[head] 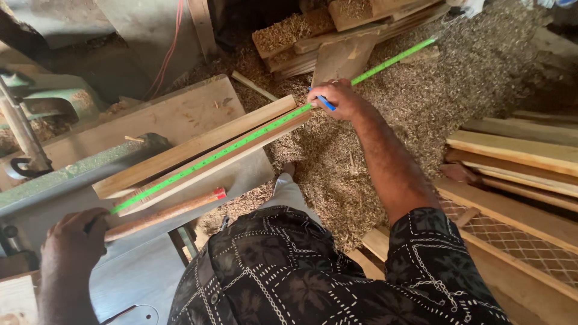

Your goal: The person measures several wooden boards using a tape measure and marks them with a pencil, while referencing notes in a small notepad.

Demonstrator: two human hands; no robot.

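Tape (241, 141), green, stretched along plank (198, 157) from 8 to 1 o'clock. Left hand (75, 241) closed on tape end; right hand (334, 99) gripping blue pen (326, 103), pressing tape. Red-tipped stick (162, 213) beside.

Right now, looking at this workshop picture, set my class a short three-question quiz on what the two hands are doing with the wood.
1. True or false: the green tape measure lies stretched along the long wooden plank.
2. Which hand holds the blue pencil? A) the left hand B) the right hand C) neither
3. Fill in: the floor around the planks is covered with wood ____.

Key
1. True. It runs along the plank and past its far end.
2. B. The right hand grips it at the plank's far end, while the left hand is at the tape's near end.
3. Shavings.
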